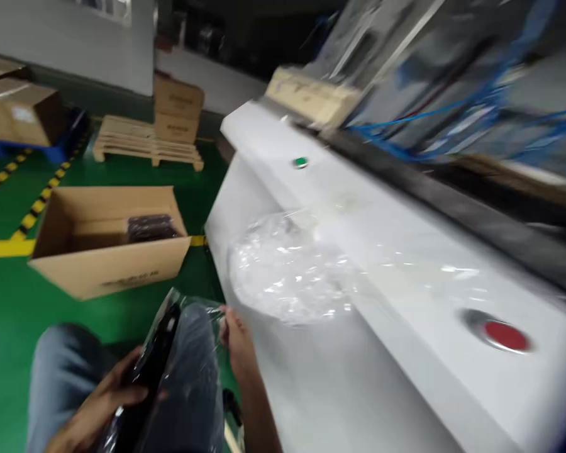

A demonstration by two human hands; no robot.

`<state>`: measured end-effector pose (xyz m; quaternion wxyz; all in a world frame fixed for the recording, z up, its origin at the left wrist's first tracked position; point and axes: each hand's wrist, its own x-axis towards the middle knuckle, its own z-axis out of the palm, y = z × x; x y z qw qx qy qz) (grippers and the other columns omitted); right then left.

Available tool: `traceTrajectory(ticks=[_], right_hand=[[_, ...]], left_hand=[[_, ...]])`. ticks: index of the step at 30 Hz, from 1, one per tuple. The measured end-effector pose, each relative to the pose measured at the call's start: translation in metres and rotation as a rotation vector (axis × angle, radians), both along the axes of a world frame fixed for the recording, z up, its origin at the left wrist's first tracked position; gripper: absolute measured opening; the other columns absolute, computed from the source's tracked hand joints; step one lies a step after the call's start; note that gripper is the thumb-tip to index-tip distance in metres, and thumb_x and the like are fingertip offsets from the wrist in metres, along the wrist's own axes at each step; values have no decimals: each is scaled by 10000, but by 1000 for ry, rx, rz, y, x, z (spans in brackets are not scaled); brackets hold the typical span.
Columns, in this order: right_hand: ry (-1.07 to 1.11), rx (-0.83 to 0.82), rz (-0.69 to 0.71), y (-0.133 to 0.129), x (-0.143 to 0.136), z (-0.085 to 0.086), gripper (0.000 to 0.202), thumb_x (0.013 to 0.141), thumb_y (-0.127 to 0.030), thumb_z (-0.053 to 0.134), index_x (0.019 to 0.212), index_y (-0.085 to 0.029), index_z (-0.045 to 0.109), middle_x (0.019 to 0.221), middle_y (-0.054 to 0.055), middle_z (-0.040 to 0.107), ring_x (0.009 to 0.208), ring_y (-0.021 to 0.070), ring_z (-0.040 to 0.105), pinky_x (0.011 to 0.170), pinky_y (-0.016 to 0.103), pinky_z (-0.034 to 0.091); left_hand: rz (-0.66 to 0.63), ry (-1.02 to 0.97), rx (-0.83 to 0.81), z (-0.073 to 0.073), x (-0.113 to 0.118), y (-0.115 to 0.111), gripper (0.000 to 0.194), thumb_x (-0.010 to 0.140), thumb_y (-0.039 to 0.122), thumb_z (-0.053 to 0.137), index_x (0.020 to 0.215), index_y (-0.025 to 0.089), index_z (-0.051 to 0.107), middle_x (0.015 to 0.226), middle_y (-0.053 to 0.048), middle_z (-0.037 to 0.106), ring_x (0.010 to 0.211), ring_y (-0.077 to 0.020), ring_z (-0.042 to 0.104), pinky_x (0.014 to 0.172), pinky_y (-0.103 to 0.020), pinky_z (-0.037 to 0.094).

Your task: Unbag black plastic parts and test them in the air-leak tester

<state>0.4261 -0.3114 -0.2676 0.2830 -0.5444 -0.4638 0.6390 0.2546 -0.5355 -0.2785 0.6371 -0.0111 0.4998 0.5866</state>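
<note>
My left hand (108, 396) grips a long black part (153, 377) that sits inside a clear plastic bag (195, 371); the blur hides exactly what the part is. With its fingers pinched, my right hand (236, 336) holds the bag's upper right edge, pulling the film out to the side. Through the loose film my trouser leg shows. Beside my right hand, a heap of clear plastic bags (292, 270) lies on the white machine surface.
An open cardboard box (136, 270) stands on the green floor, with dark wrapped items (151, 228) inside. The white machine (330, 377) carries a green button (300, 162) and a red button (505, 336). Behind are a wooden pallet (127, 139) and cartons (19, 113).
</note>
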Motion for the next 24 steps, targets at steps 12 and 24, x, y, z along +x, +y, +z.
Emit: traceTrajectory(ticks=[12,24], right_hand=[[-19,25,33,-5,-18,-14,648,793,-823,671,1037,-225,714,701,-35,586,660,176,578,631,326,517],[-88,113,100,-9,-31,-29,784,840,-860,554,1273,-213,649,1009,104,759,888,250,747,712,363,603]], left_hand=[[84,-230,168,1,-7,2,659,698,345,646,1326,147,680,1151,-155,772,845,-341,770,660,-392,579],[287,-351,179,13,-15,3,513,726,243,672,1221,126,738,1009,-146,814,938,-376,778,783,-459,617]])
